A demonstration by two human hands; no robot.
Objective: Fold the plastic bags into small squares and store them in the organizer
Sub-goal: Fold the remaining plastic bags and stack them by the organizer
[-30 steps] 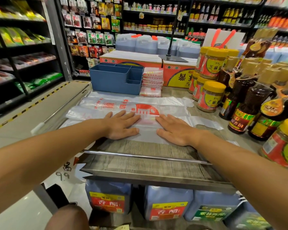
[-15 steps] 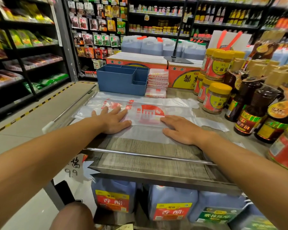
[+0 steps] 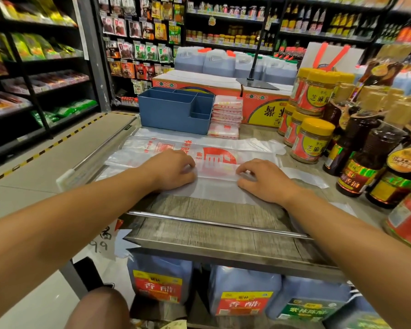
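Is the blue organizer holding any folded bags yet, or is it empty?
Cannot tell: only the blue organizer's walls and dividers show, not its floor. Folded bags are stacked beside it.

A single head-worn camera is looking forward and down, close over the wooden shelf top [image 3: 214,224], facing the store aisles; wide-angle distortion is seemingly bending and blurring the edges.

Dark shop shelves [image 3: 45,67] packed with goods stand at ten o'clock, grey tiled floor [image 3: 33,167] below them.
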